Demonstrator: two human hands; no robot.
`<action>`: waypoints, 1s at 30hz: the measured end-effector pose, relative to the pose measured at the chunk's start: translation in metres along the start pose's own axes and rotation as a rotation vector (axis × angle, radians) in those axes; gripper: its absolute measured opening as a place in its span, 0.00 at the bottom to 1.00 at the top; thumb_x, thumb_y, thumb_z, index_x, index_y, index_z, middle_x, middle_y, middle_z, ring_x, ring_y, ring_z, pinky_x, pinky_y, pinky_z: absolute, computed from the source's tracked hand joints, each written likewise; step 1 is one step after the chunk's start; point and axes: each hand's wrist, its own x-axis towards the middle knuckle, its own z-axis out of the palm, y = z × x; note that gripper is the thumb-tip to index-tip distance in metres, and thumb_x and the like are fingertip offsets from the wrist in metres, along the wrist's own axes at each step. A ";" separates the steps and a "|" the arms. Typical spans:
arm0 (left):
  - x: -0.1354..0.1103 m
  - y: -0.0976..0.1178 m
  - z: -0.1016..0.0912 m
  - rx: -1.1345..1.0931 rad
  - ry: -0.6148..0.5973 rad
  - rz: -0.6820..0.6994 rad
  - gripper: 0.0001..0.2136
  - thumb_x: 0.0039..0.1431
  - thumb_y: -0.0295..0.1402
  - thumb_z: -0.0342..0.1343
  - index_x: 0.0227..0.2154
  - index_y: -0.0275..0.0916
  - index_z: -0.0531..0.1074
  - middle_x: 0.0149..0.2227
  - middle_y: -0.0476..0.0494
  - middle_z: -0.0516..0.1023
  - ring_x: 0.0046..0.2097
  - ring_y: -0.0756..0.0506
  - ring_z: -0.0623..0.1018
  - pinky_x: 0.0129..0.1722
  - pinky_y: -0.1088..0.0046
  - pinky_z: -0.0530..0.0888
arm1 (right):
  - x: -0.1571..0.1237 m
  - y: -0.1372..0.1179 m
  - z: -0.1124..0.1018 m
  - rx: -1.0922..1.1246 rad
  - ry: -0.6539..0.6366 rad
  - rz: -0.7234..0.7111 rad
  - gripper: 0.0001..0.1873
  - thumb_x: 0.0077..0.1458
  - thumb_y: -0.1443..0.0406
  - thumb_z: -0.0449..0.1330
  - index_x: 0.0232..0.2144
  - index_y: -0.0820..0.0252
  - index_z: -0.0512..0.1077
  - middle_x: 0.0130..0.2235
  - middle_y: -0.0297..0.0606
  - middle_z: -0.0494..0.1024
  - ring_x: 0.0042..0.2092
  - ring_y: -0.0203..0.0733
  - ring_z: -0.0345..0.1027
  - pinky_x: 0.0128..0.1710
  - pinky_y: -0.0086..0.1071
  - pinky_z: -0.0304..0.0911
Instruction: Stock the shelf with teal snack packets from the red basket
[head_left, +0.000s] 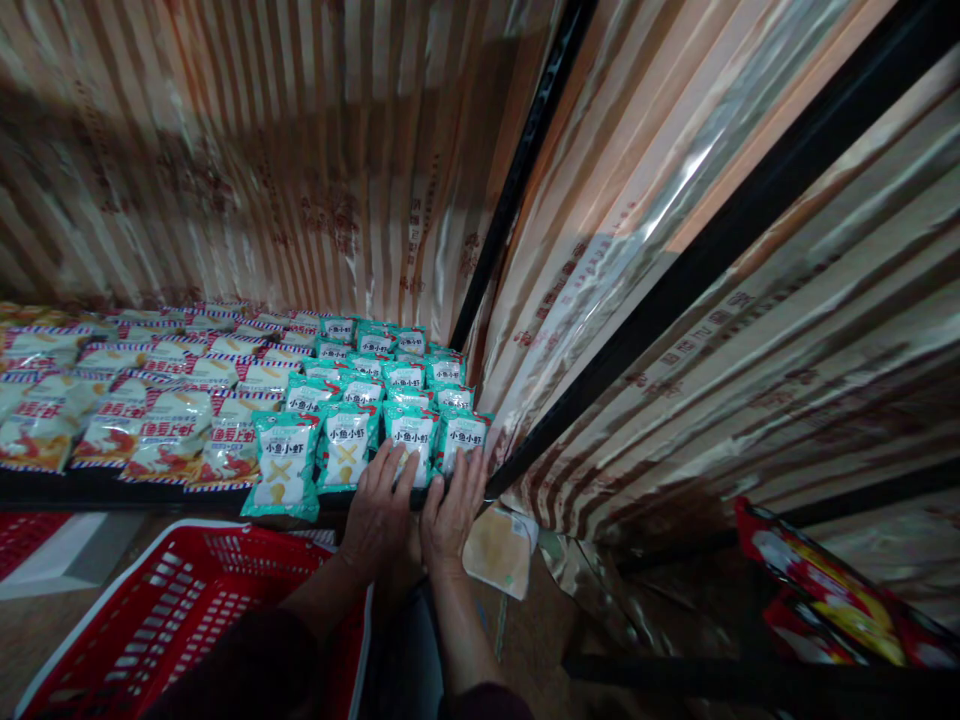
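Observation:
Teal-and-white snack bags [346, 445] stand in rows at the right end of a dark shelf. My left hand [379, 515] reaches up to the front row, its fingers stretched out against the lower part of a teal snack bag [411, 430]. Beside it, my right hand [452, 515] lays extended fingers on the bottom of the rightmost front snack bag [461, 432]. Neither hand visibly wraps round a bag. The front bag farthest left [282, 465] juts out over the shelf edge.
White-and-orange snack bags [169, 430] fill the shelf to the left. A red basket [187, 600] with a white rim sits below. Black posts [705, 260] cross striped plastic sheeting [337, 130]. A red-and-yellow package [840, 590] lies at lower right.

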 end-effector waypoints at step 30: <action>0.002 0.012 0.033 -0.216 0.070 -0.116 0.23 0.59 0.21 0.44 0.58 0.37 0.56 0.67 0.32 0.38 0.67 0.35 0.47 0.59 0.49 0.62 | 0.044 0.021 0.021 0.068 -0.088 0.057 0.27 0.63 0.63 0.43 0.62 0.65 0.51 0.66 0.55 0.47 0.67 0.51 0.39 0.60 0.52 0.51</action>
